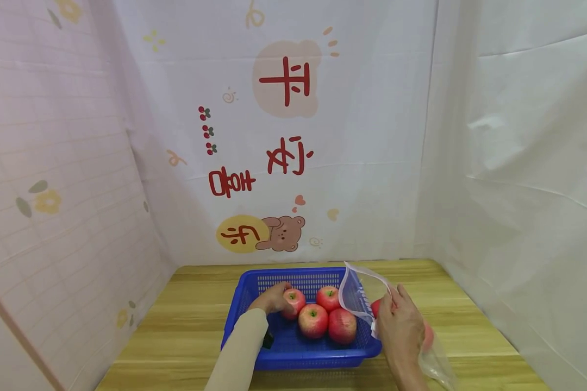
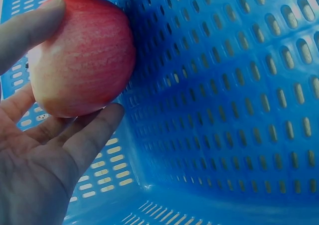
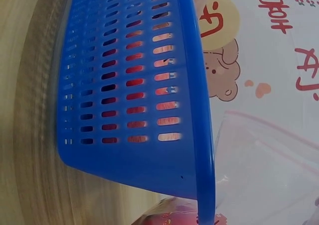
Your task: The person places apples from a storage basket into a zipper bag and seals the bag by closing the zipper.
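My left hand reaches into a blue plastic basket and holds a red apple at its left side. In the left wrist view the thumb lies over that apple, with fingers beneath it. Beside it in the basket sit three more apples, among them a yellowish-red apple. To the right of the basket my right hand grips a see-through bag with a white edge. The bag's mouth stands open over the basket's right rim, and red fruit shows inside it, partly hidden by the hand.
The basket stands on a wood-grain table. A white printed cloth hangs behind, and more cloth borders both sides. A small dark object shows by the left wrist. The basket's slotted right wall rises close to the right wrist camera.
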Demonstrator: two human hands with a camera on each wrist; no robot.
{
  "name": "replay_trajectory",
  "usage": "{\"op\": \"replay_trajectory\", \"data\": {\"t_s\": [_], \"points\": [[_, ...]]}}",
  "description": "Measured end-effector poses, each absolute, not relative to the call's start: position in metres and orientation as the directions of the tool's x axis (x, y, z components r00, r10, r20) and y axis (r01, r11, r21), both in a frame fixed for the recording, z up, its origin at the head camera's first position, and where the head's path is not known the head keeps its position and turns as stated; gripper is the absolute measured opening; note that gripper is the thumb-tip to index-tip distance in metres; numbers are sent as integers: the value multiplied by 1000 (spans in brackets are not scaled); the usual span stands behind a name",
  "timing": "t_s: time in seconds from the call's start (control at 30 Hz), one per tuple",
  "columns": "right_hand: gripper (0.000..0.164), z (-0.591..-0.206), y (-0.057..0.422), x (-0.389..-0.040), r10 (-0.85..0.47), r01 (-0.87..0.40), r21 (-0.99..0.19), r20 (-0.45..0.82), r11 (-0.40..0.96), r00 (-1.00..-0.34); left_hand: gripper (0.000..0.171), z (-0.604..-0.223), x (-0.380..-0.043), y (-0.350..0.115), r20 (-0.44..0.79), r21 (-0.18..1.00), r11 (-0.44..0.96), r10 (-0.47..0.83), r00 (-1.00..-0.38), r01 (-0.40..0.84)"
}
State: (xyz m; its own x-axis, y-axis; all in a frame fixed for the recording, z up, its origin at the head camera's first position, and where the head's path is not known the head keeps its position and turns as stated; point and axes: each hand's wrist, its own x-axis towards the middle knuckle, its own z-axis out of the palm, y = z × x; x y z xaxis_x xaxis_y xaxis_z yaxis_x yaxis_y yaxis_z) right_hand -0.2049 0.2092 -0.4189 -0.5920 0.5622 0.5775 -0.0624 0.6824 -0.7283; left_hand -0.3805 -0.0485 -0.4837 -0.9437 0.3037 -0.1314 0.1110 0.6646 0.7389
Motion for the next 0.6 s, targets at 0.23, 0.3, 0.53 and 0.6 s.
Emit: {"op": "replay_trajectory", "data": {"t_s": [0.23,0.3,0.53,0.6], "points": [[31,-419,208,-204,567,-52,-734,566,677,-599,69,-481,-377,-48,-134,727,679,280,-951,98],[31,-418,209,-203,567,-54,-733,569,678,-596,69,-481,-377,-47,-121,725,680,284,-951,111],[31,-418,209,-202,569,-44,-733,563,679,-599,67,-483,-381,-45,-55,717,677,293,-954,167],[31,-418,209,-202,570,-43,-734,562,678,-599,68,-483,-381,-45,-35,714,677,293,-955,181]]}}
